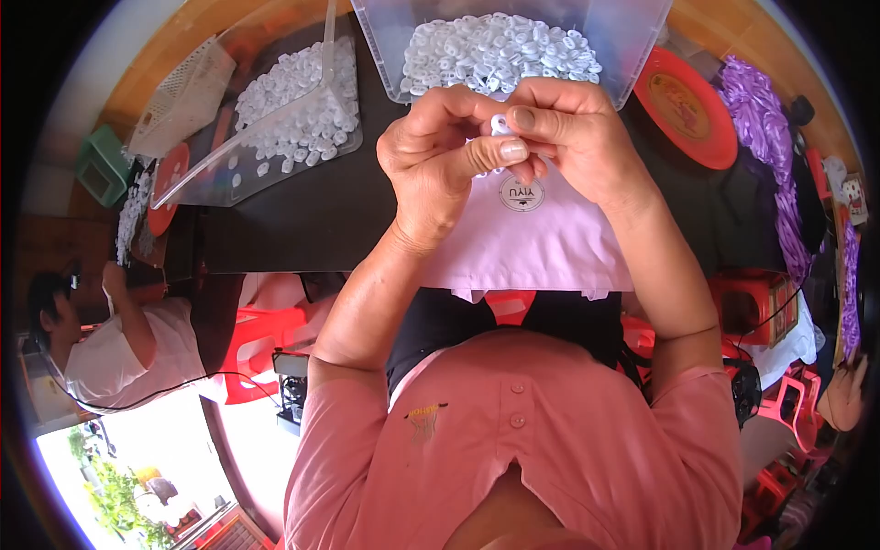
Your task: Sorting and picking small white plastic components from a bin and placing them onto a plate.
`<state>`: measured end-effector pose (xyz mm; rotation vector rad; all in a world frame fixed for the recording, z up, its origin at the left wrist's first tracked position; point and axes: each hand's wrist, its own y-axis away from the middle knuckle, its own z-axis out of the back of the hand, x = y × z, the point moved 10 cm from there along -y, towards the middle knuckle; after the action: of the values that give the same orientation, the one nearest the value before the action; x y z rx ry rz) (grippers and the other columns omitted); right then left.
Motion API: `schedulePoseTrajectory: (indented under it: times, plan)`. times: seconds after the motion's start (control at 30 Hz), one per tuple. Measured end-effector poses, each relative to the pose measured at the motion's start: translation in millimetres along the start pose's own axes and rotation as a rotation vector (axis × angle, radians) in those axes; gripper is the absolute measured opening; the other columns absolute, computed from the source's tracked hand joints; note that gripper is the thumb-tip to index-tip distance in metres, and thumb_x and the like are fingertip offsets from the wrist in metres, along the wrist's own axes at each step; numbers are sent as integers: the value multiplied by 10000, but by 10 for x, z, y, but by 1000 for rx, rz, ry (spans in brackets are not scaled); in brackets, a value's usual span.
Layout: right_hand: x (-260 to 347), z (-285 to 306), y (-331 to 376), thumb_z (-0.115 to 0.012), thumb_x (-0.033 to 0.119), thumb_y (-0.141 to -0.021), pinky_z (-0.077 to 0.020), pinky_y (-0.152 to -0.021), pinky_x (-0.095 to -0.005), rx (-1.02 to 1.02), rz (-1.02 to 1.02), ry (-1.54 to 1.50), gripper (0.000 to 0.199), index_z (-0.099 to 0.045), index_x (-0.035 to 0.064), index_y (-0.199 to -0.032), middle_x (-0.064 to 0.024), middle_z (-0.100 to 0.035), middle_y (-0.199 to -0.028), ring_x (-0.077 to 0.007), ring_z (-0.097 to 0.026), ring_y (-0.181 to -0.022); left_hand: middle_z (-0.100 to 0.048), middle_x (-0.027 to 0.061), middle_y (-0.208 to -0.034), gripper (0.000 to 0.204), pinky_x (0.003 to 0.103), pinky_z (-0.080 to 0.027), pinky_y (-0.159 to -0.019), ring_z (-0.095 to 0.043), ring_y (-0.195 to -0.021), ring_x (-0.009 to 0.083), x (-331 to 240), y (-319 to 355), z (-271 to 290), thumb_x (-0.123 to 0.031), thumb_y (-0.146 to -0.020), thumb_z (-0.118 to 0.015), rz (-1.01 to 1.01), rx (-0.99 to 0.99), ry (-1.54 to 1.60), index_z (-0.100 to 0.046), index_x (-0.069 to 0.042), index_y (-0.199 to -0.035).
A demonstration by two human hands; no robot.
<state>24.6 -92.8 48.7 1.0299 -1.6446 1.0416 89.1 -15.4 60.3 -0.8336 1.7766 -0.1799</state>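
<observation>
Left hand point(435, 156) and right hand point(577, 133) meet, thumbs and fingertips closed in a pinch on a small white piece point(499, 125), held above lilac cloth point(550, 243). Beyond: clear bin point(631, 55) of similar white pieces point(500, 50).

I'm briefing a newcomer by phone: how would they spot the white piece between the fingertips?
On the dark table, find the lilac cloth at its near edge. Above it, the left hand and right hand meet at a small white rounded piece; unlike the lookalikes heaped in the clear bin beyond, it's being held.
</observation>
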Motion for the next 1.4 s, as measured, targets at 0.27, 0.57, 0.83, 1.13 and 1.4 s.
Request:
schedulePoseTrajectory:
  times: [0.27, 0.57, 0.83, 1.13, 1.4]
  plan:
    - [-92, -22, -20, -643, 210, -909, -405, -472, -220, 13, -13, -104, 240, -634, -10, -813, -52, -594, -662, -119, -548, -513, -616, 117, -710, 146, 300, -577, -549, -660, -616, 209, -77, -2, -26, 105, -786, -690, -109, 36, 10, -573, 52, -857]
    - [89, 66, -4, -601, 233, -937, -414, -529, -230, -84, 48, -25, 263, -631, 3, -814, -28, -566, -653, -116, -552, -576, -599, 125, -860, 212, 319, -589, -603, -664, -708, 222, -38, -39, -2, 101, -766, -707, -104, 5, 54, -595, 60, -942]
    - [122, 11, -75, -633, 191, -902, -402, -547, -218, -21, 79, 193, 215, -623, 11, -785, -6, -561, -645, -88, -531, -585, -623, 105, -814, 194, 306, -572, -616, -666, -736, 201, -37, -52, 89, 124, -751, -709, -97, -8, -41, -598, 37, -885]
    - [-39, 208, -30, -558, 189, -928, -380, -539, -276, -265, 2, 47, 226, -581, -6, -817, -36, -514, -658, -145, -493, -563, -642, 96, -815, 177, 281, -558, -606, -662, -705, 170, -113, 14, 90, 104, -767, -714, -10, -143, 146, -599, 31, -881]
    - [52, 333, -99, -583, 185, -923, -379, -581, -279, -234, 98, 92, 229, -575, -5, -795, -25, -457, -634, -172, -497, -591, -562, 46, -655, 119, 297, -428, -520, -562, -582, 174, -1716, -252, 892, -45, -786, -692, -461, -438, -1001, -598, 16, -825]
